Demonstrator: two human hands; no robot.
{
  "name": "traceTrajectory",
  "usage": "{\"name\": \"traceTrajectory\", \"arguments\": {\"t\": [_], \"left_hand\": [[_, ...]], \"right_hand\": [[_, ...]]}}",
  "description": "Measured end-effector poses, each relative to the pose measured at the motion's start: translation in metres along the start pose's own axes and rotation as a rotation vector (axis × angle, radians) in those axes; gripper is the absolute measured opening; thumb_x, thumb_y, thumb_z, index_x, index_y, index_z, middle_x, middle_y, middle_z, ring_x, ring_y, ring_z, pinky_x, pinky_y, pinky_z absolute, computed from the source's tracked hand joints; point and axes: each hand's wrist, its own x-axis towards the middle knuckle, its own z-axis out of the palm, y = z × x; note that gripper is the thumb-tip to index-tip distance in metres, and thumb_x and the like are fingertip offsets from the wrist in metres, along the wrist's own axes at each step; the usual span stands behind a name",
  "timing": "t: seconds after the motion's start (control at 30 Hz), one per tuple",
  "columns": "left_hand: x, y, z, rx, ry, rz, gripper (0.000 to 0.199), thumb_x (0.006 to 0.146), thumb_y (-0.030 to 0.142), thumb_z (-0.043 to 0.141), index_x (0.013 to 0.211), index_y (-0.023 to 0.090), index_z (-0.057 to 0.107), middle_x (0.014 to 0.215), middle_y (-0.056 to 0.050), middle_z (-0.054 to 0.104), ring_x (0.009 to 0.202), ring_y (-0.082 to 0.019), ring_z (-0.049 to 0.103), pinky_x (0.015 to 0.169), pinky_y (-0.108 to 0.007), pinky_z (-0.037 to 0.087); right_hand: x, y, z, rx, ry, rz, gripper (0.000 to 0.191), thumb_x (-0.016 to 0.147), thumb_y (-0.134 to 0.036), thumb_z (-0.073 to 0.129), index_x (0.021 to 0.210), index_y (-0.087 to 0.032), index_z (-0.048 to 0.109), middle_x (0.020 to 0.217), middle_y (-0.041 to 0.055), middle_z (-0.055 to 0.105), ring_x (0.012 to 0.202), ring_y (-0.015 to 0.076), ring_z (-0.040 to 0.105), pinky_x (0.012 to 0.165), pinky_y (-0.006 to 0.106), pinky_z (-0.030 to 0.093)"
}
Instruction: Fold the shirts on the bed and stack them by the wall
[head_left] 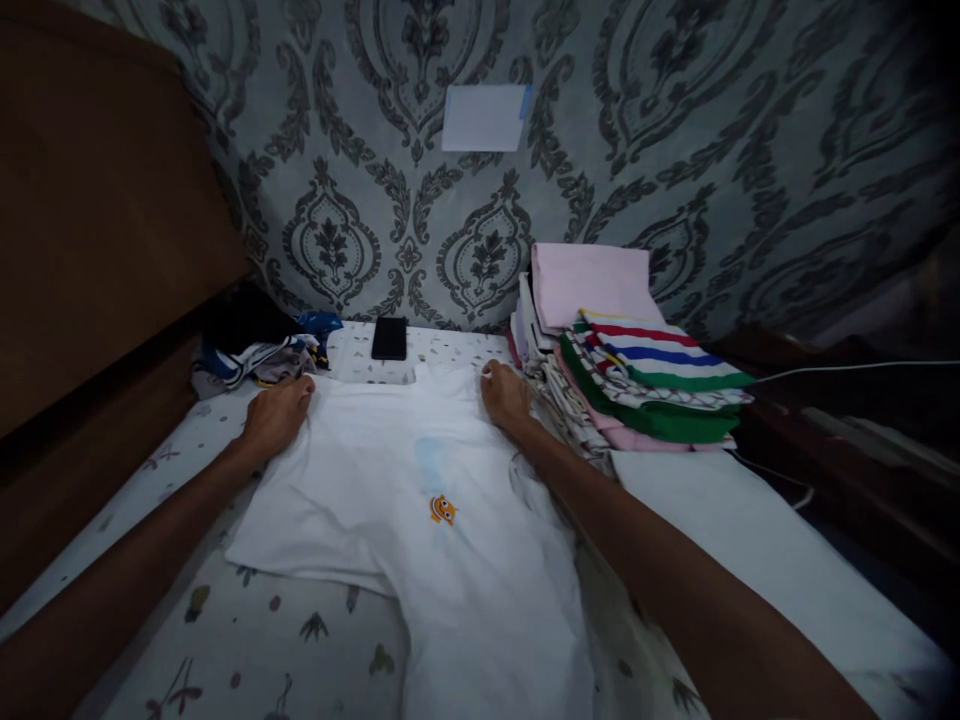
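A white shirt (360,450) with a small orange cartoon figure lies spread on a patterned sheet (300,640). At the shirt's far left corner, my left hand (279,415) is closed, pinching the fabric. My right hand (506,393) has its fingers pressed together on the shirt's far edge at the right, beside the folded stack. Between the two hands the far edge of the shirt is stretched fairly straight. Its near part runs out of view at the bottom.
Folded clothes (660,400) are stacked at the right, with a pale folded cloth (750,530) nearer. A crumpled clothes pile (255,350) lies at the left by brown furniture (112,200). A black phone (389,339) rests near the patterned wall (409,220).
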Motion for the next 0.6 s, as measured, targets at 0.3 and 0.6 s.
{"name": "traceTrajectory", "arguments": {"t": [0.3,0.6], "left_hand": [[-0.061,-0.006,-0.046,-0.212,-0.319,0.498,0.031,0.097,0.039,0.041,0.109,0.022,0.065,0.113,-0.008,0.064,0.106,-0.025,0.060,0.092,-0.035,0.049],[-0.127,-0.036,-0.058,-0.159,-0.569,0.405,0.046,0.092,0.052,0.049,0.131,0.029,0.059,0.120,-0.006,0.069,0.114,-0.026,0.061,0.094,-0.032,0.046]], "right_hand": [[-0.117,0.020,-0.049,0.228,0.043,-0.503,0.028,0.096,-0.034,0.045,0.113,-0.019,0.061,0.111,0.0146,0.062,0.104,0.0294,0.060,0.090,0.045,0.051],[-0.277,0.050,-0.067,0.258,-0.093,-0.780,0.036,0.093,-0.041,0.055,0.125,-0.026,0.060,0.106,0.0099,0.069,0.089,0.0249,0.067,0.071,0.037,0.058]]}}
